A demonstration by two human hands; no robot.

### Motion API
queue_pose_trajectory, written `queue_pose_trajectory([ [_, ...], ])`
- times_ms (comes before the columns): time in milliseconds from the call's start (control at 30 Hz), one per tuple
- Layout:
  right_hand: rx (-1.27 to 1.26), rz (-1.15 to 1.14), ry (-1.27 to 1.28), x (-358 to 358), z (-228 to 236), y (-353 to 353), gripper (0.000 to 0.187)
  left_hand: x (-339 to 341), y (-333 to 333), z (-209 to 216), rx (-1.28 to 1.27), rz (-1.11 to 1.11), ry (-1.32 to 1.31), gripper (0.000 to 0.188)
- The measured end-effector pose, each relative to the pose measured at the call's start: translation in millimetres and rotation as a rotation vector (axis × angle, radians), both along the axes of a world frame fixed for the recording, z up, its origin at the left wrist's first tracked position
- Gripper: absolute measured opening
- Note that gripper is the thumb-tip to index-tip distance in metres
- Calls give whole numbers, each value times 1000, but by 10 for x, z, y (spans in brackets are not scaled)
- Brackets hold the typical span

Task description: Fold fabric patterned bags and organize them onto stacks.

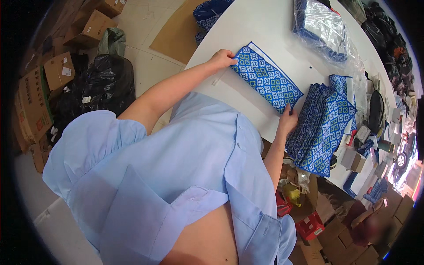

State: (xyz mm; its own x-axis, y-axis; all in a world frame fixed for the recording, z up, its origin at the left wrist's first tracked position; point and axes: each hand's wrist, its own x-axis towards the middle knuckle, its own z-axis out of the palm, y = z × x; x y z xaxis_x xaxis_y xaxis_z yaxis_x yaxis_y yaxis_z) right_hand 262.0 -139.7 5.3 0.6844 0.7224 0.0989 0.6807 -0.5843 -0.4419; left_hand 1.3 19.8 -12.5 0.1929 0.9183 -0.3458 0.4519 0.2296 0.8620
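A folded blue cloth (267, 76) with a white and green flower-like pattern lies over the near edge of the white table, its white underside showing along the far side. My left hand (223, 59) pinches its left end. At the opposite end, my right hand (288, 120) grips the near corner between thumb and fingers. Just right of that hand stands a thick stack of matching folded cloths (319, 128), leaning in a fanned row. Another patterned cloth (342, 88) sticks out behind the stack.
Clear plastic bags (324, 33) with blue-edged goods rest at the table's far side. Blue bundles (210, 17) stand by a cardboard sheet (176, 35) at the far left. Black bags (108, 79) and cartons (33, 101) fill the left floor. Small boxes (353, 159) clutter the right end.
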Motion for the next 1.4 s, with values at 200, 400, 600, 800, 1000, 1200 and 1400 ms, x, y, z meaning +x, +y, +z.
queue_pose_trajectory([
  [200, 187, -140, 97, -40, 39, 75, 23, 142, 84, 223, 226, 9, -94, 19],
  [400, 9, -209, 63, -75, -20, 95, 16, 299, 53, 168, 347, 21, 440, 16],
  [600, 22, -253, 33, -31, -141, 104, 17, 365, 62, 179, 387, 5, 478, 17],
  [800, -69, -195, -90, -105, -87, 130, 17, 359, -7, 134, 696, -126, 708, 14],
  [1000, -81, -207, -100, -110, -55, 169, 18, 350, 4, 88, 739, -98, 742, 12],
  [1200, -182, -178, -335, -131, -120, 205, 17, 330, 33, 63, 803, -82, 710, 12],
  [1400, -44, -142, -428, -112, -258, 141, 18, 301, 23, 48, 854, -93, 702, 14],
])
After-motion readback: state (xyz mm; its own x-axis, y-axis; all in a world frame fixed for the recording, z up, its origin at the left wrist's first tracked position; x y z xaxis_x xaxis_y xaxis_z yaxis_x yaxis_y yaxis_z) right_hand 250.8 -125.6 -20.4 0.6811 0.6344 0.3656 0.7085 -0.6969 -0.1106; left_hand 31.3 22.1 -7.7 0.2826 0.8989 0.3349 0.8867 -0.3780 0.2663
